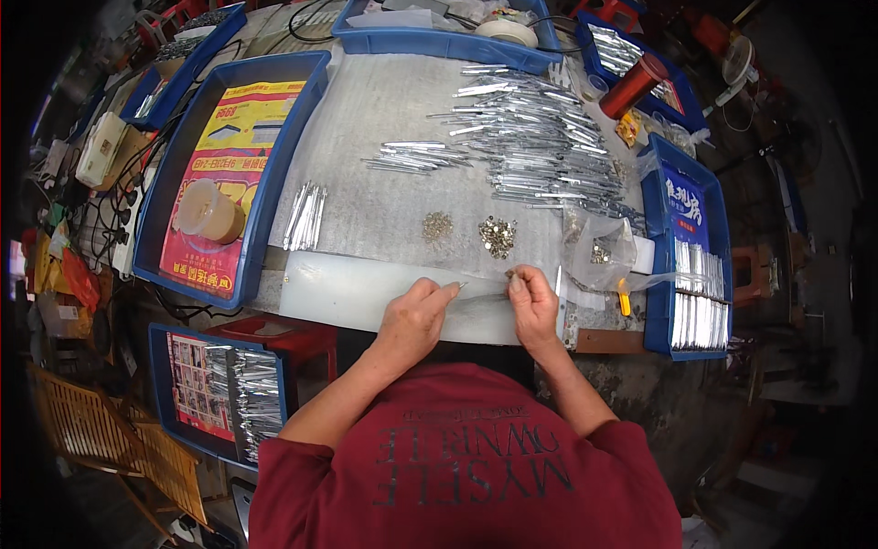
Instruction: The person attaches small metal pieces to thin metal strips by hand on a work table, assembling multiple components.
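Observation:
Over the white sheet at the table's near edge, my left hand (416,316) is closed with thumb and fingers pressed together. A tiny shiny tip shows at its fingertips; the piece itself is too small to name. My right hand (535,304) pinches something small and dark, its kind hidden by the fingers. Just beyond it lies a heap of small brassy metal parts (497,237), with a heap of finer pieces (437,227) to its left. Farther off are a large pile of slim silvery metal strips (549,137), a smaller pile (421,156) and a short row (305,218) at left.
A blue tray (322,69) at left holds a plastic tub (210,212). Stacked strips fill part of the right blue tray (722,197) and the lower left one (157,366). A plastic bag (599,247), yellow-handled tool (625,303) and red cylinder (634,85) stand at right.

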### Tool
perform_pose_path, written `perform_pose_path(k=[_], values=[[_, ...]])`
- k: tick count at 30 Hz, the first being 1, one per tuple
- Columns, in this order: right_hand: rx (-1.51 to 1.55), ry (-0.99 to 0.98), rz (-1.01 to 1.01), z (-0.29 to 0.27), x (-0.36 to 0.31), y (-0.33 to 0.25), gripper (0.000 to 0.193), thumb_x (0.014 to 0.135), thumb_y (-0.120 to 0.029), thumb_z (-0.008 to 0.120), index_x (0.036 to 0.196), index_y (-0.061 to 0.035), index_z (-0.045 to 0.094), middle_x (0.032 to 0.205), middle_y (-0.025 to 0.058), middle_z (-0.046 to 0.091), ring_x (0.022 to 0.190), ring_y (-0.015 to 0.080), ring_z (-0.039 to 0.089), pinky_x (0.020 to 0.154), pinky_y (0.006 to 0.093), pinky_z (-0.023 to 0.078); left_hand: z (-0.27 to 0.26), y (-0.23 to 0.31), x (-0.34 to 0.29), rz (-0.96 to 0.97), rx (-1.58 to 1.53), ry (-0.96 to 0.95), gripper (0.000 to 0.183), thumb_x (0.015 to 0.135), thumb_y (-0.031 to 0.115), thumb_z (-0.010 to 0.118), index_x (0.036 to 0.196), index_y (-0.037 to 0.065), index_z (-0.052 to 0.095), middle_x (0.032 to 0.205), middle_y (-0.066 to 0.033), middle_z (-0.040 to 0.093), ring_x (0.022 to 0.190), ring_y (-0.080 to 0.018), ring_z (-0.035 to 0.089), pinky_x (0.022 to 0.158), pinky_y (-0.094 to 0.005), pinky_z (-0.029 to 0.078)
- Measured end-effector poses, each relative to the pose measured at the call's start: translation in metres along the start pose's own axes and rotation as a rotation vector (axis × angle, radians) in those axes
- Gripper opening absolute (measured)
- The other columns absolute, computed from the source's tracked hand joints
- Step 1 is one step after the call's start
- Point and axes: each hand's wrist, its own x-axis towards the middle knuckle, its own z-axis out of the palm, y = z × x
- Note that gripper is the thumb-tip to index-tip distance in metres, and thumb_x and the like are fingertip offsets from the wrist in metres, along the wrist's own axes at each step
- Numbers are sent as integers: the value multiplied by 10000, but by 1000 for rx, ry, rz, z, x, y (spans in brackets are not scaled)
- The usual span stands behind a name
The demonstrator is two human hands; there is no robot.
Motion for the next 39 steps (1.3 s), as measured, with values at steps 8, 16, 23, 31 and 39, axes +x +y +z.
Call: perform_pose_path(k=[8,16,23,31,39], values=[[-89,32,-37,-13,-8,19,132,833,-107,477,857,21,501,631,25,493,560,63,435,496,205,375,-11,-8,-8,306,292,-353,303,608,-25,510,910,-49,529,725,-99,453,671,-237,451,620,-319,394],[206,78,136,-13,-6,15,133,844,-114,460,895,2,500,637,-8,482,555,32,405,482,167,338,38,0,25,449,232,-436,269,655,20,464,906,-67,509,737,-107,453,693,-234,454,650,-320,395],[284,83,175,-18,-8,18,131,851,-124,433,911,-17,478,675,24,476,517,33,338,458,154,271,19,-2,16,361,164,-370,316,603,-42,478,917,-38,516,728,-107,441,691,-248,454,629,-333,400],[268,54,176,-10,-3,6,127,842,-110,447,887,-6,504,645,-11,480,552,21,388,484,148,308,3,-5,6,397,288,-420,268,621,29,491,876,-48,517,743,-99,451,685,-234,461,615,-319,393],[347,63,162,-18,-7,17,134,844,-122,444,906,-12,487,672,12,482,524,24,359,457,148,274,33,-17,26,341,179,-198,268,595,-26,495,861,-44,519,754,-121,479,697,-262,474,633,-349,402]])
